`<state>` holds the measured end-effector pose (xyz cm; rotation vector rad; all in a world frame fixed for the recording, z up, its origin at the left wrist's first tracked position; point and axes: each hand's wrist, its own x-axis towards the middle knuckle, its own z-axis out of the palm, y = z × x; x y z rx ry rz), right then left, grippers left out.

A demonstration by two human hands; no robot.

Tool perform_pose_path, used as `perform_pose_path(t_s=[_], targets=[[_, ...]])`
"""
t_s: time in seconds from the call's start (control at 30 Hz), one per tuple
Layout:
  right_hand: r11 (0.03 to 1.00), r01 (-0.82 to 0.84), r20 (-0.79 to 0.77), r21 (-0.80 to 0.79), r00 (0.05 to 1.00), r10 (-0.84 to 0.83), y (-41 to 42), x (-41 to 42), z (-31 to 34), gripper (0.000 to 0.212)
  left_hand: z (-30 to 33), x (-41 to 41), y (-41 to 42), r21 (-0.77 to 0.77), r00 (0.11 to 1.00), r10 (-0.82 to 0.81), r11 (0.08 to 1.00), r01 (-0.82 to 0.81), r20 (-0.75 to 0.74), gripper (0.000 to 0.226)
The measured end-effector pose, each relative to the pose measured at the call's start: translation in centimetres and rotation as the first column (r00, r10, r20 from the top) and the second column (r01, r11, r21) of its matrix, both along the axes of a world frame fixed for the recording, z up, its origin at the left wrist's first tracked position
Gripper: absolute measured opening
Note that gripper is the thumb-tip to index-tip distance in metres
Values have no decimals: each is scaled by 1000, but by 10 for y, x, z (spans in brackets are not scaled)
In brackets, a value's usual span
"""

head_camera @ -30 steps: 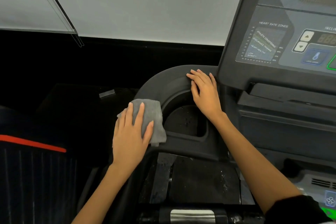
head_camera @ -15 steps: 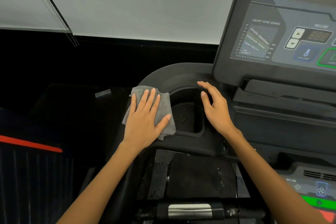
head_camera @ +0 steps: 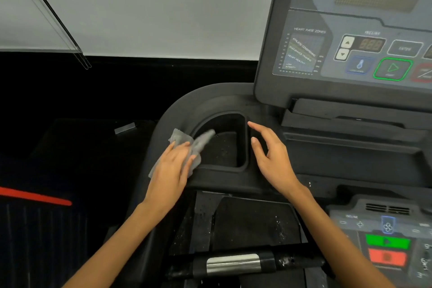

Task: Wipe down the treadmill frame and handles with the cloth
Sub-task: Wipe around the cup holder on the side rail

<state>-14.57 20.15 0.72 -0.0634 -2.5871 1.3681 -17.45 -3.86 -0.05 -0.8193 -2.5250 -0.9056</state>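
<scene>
The grey cloth lay bunched on the left rim of the treadmill frame, at the edge of the recessed cup tray, with one blurred corner reaching over the rim into the hollow. The left hand was pressed down on it, fingers curled over the fabric and pinning it against the dark plastic, so that hand was closed on the cloth. Across the tray, the right hand was at the opposite rim with nothing in it, its fingers spread loosely apart and the index fingertip pointing toward the tray's back corner; whether the palm actually touched the frame could not be told. The two hands were well apart, the tray's opening between them. The tray floor looked dusty and speckled. Behind and to the right rose the console, showing a heart rate zones chart, an incline readout with arrow keys, and a green-outlined start button. Nearer the person, a lower control pad carried a green bar and a red bar. Below the tray ran a black handle bar with a metal sensor sleeve, flecked with pale spots. To the left, the dark floor held a red stripe, and a white wall stood beyond.
</scene>
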Motion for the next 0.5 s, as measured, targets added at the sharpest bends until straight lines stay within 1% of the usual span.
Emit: perform_pose_path(t_s=[0.03, 0.07, 0.1, 0.13, 0.2, 0.27, 0.33, 0.47, 0.5], targets=[[1000, 0, -3, 0, 1000, 0, -1, 1, 0, 37, 8, -5, 10, 131, 997, 40, 990, -49, 70, 35], [1000, 4, -9, -1, 1000, -4, -2, 3, 0, 38, 14, -10, 21, 207, 989, 59, 975, -87, 137, 30], [1000, 9, -20, -1, 1000, -9, -3, 4, 0, 37, 15, -18, 34, 233, 984, 62, 967, -100, 166, 27], [1000, 18, -34, 1, 999, -18, -3, 4, 0, 37, 12, -28, 47, 224, 984, 47, 971, -85, 170, 28], [999, 38, -51, 3, 998, -38, -4, 6, -1, 38, 0, -49, 73, 119, 987, -38, 993, 19, 155, 27], [999, 53, -58, -1, 997, -53, -3, 8, -1, 38, -16, -64, 92, -99, 989, -105, 988, 115, 99, 21], [998, 61, -59, -13, 996, -62, -3, 10, 0, 38, -28, -72, 101, -277, 990, -131, 950, 140, 53, 23], [998, 53, -58, -20, 997, -54, -4, 13, 0, 38, -31, -77, 98, -437, 976, -218, 877, 199, 6, 21], [999, 52, -59, -18, 997, -53, -5, 13, 0, 38, -34, -79, 95, -457, 967, -252, 856, 241, 37, 19]])
